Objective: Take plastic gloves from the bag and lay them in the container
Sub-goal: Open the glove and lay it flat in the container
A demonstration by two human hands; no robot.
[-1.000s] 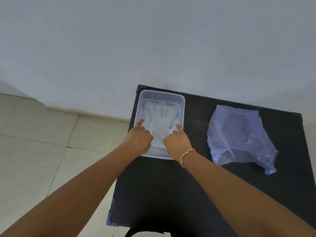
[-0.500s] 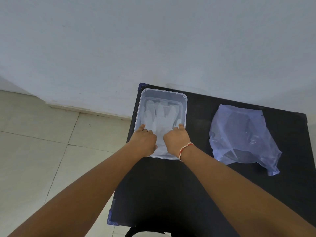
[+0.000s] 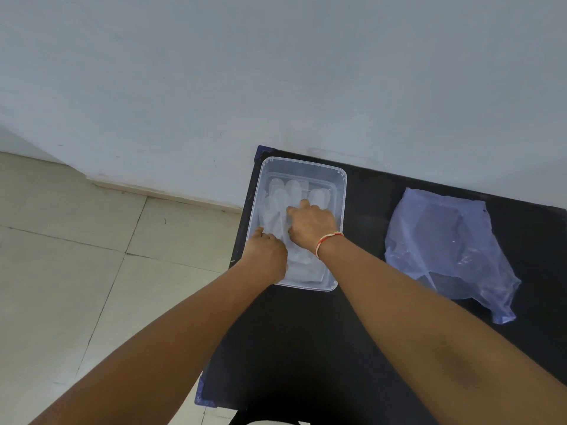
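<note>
At the far left lies a pale tiled floor point(image 3: 76, 271), meeting a white wall point(image 3: 276, 72) along a low skirting. The black worktop point(image 3: 306, 348) begins right of it, its far left corner against the wall.

On that far left corner sits the clear plastic container point(image 3: 342, 191), long side running near to far. Translucent plastic gloves point(image 3: 280, 204) lie flat inside it, fingers pointing to the far end, cuffs toward the near end.

The left hand point(image 3: 267, 256) rests at the near left part of the container, knuckles up, fingers curled down onto the glove cuffs by the left wall; whether its grip pinches the plastic or only presses it, I cannot tell, since the fingertips are hidden under the hand. Just right of it and a little farther in, the right hand point(image 3: 311, 223) lies on the gloves near the middle of the container, fingers bent and pressing down, index finger reaching farthest; its grip is narrow, and I cannot tell whether it has any plastic pinched. A red-and-white thread band point(image 3: 326, 242) circles the right wrist.

Well apart to the right, the bluish translucent bag point(image 3: 445, 246) lies crumpled and flat on the worktop, mouth toward the near side.
</note>
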